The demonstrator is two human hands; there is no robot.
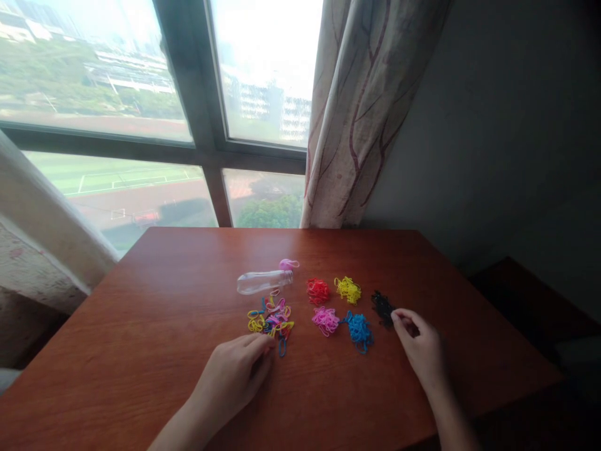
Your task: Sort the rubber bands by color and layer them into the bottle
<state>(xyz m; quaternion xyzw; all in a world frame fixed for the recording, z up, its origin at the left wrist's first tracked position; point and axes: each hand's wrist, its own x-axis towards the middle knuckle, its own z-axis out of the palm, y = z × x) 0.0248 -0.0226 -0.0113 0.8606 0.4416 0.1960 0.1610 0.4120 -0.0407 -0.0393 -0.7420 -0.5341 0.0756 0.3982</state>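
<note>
At the near edge of a mixed-colour pile of small rubber bands [273, 318], my left hand [241, 371] rests with its fingers curled and tips together; anything between them is hidden. My right hand [420, 343] pinches thumb and forefinger together at the edge of a black rubber band pile [382, 305]; I cannot see whether a band is between the tips. Sorted by colour between the hands lie a red pile [318, 290], a yellow pile [348, 290], a pink pile [325, 321] and a blue pile [359, 331] of rubber bands.
A clear plastic bottle [263, 282] lies on its side behind the mixed pile, with a pink cap [287, 264] by its mouth. The brown wooden table [154, 351] meets a window at the back. A patterned curtain [357, 119] and a dark wall stand to the right.
</note>
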